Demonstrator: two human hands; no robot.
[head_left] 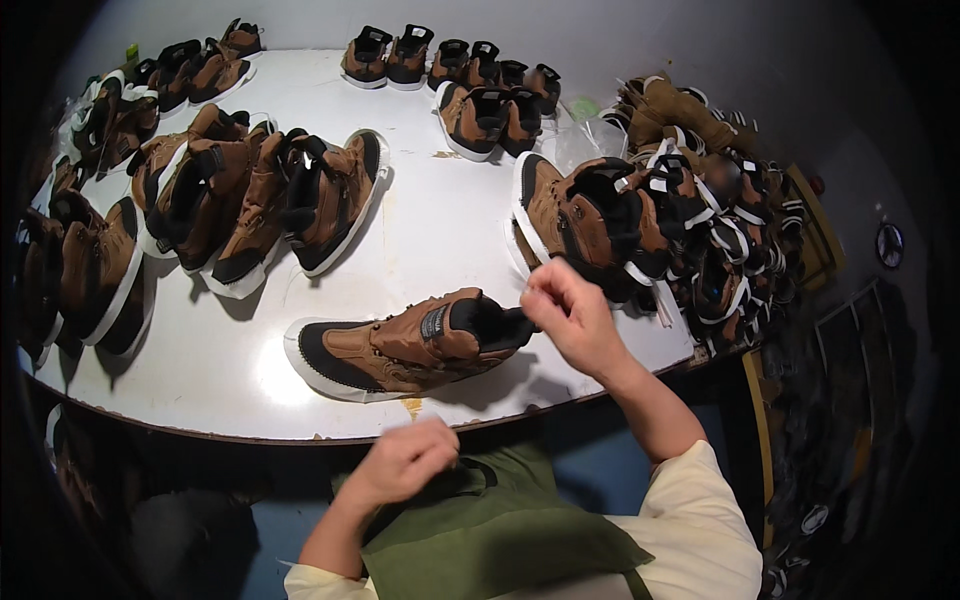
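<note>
A brown and black boot (400, 345) with a white sole edge lies near the table's front edge, toe to the left. At its heel collar is my right hand (572, 318), fingers curled together in a pinch; whether they grip the collar or something tiny cannot be made out. My left hand (408, 462) is curled closed below the table's front edge, before the green apron (500, 545). It is slightly blurred, and anything inside its fingers is hidden.
Several similar boots stand on the white table (440, 220): a group (215, 200) at left, a row (490, 105) at the back. A dense pile of boots (700, 230) crowds the right side, beside a clear plastic bag (590, 143).
</note>
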